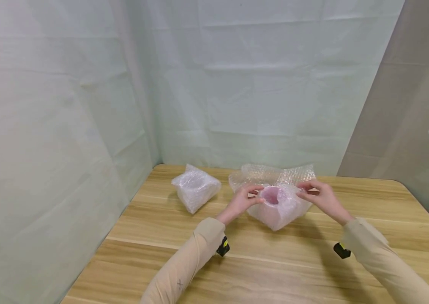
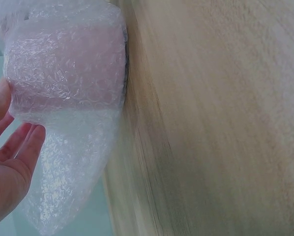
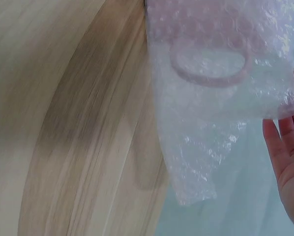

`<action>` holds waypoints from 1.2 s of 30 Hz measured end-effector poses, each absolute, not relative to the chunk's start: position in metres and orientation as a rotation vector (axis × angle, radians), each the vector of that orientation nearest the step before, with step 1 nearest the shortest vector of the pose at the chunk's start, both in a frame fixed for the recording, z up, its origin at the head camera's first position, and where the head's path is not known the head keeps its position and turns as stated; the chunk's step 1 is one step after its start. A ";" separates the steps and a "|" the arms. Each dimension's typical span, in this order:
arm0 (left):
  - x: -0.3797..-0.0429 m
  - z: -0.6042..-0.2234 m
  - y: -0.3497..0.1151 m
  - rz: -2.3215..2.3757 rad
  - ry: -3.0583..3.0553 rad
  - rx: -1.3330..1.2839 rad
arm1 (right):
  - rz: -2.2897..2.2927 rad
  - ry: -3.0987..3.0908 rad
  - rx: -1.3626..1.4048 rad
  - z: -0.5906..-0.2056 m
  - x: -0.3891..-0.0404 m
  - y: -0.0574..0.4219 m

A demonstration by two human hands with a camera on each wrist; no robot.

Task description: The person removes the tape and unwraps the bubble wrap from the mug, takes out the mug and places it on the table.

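A pink mug (image 1: 271, 195) stands upright on the table with its opening facing up, partly wrapped in bubble wrap (image 1: 288, 207). Through the plastic, the right wrist view shows the mug's looped handle (image 3: 211, 81). My left hand (image 1: 243, 199) holds the mug's left side at the rim, thumb in front and fingers behind. In the left wrist view those fingers (image 2: 31, 142) lie against the wrapped rim. On the other side, my right hand (image 1: 322, 196) pinches an edge of the bubble wrap between thumb and fingers, near the mug's handle side.
Another bubble-wrapped bundle (image 1: 196, 188) sits to the left on the wooden table (image 1: 267, 270); its contents are unclear. Loose bubble wrap (image 1: 279, 174) spreads behind the mug towards the table's back edge. Pale cloth (image 1: 256, 93) hangs behind and to the left.
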State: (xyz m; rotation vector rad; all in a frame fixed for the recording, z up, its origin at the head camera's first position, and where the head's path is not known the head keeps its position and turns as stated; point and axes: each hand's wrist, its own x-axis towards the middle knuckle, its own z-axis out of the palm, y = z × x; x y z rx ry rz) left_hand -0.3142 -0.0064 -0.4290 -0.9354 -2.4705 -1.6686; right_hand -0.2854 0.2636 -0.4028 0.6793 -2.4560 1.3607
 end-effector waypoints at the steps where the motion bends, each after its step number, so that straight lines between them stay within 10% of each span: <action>1: -0.314 -0.429 -0.006 -1.668 -2.468 -0.939 | 1.362 -2.460 0.675 -0.403 -0.284 0.265; 36: -0.306 -0.417 -0.008 -1.667 -2.451 -0.966 | 1.418 -2.562 0.578 -0.409 -0.257 0.304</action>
